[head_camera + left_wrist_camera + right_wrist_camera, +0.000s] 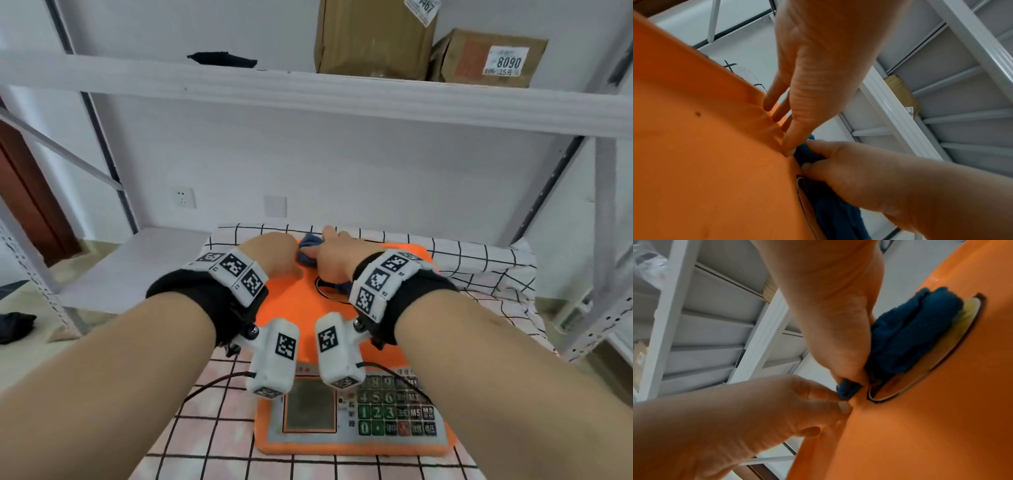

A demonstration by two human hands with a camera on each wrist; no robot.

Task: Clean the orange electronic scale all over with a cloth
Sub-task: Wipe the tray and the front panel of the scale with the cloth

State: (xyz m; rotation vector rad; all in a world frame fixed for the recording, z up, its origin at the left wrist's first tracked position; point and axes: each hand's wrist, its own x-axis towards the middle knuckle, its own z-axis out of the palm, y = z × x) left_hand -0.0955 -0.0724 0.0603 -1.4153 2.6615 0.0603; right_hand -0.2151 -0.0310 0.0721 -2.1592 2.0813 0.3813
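Observation:
The orange electronic scale (298, 308) sits on a checked tablecloth, its display and keypad (394, 411) facing me. My right hand (337, 255) grips a bunched blue cloth (308, 245) and presses it on the far part of the orange platform, beside a round black-rimmed mark (329, 291). In the right wrist view the cloth (910, 337) bulges under the right hand (838, 321). My left hand (277, 255) lies just left of it. Its fingers (777, 104) are straight and rest on the platform (705, 146), the tips touching the cloth's end (807, 155).
A white shelf beam (308, 99) crosses overhead, carrying cardboard boxes (373, 37). Metal uprights (603, 205) stand at the right. A low grey shelf board (137, 260) lies at the left. The checked tablecloth (479, 267) surrounds the scale, and a black cable (212, 383) runs across it at the left.

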